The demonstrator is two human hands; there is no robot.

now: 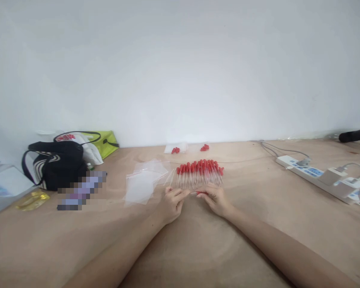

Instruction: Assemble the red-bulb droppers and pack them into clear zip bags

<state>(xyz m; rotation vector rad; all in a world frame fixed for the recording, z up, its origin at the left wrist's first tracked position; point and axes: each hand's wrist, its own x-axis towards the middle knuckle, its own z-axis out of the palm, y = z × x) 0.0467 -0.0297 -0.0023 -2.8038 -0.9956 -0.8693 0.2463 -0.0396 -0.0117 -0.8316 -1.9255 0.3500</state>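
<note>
My left hand (173,203) is closed with its fingertips pinching a thin clear dropper tube (193,193). Facing it, my right hand (215,199) pinches a red rubber bulb (199,193) that meets the tube's end; whether the tube is inside the bulb is too small to tell. Just beyond both hands lies a row of red-capped droppers (199,167), bulbs pointing away from me. A few bare clear tubes (170,176) lie at the row's left end. Two small groups of loose red bulbs (175,150) rest farther back near the wall.
Clear zip bags (139,186) lie spread left of the droppers. A black bag (57,164), a green bag (108,143), a yellow tape roll (33,200) and a blurred flat item (84,191) are at left. At right sits a white power strip (312,174) with plugs and cables.
</note>
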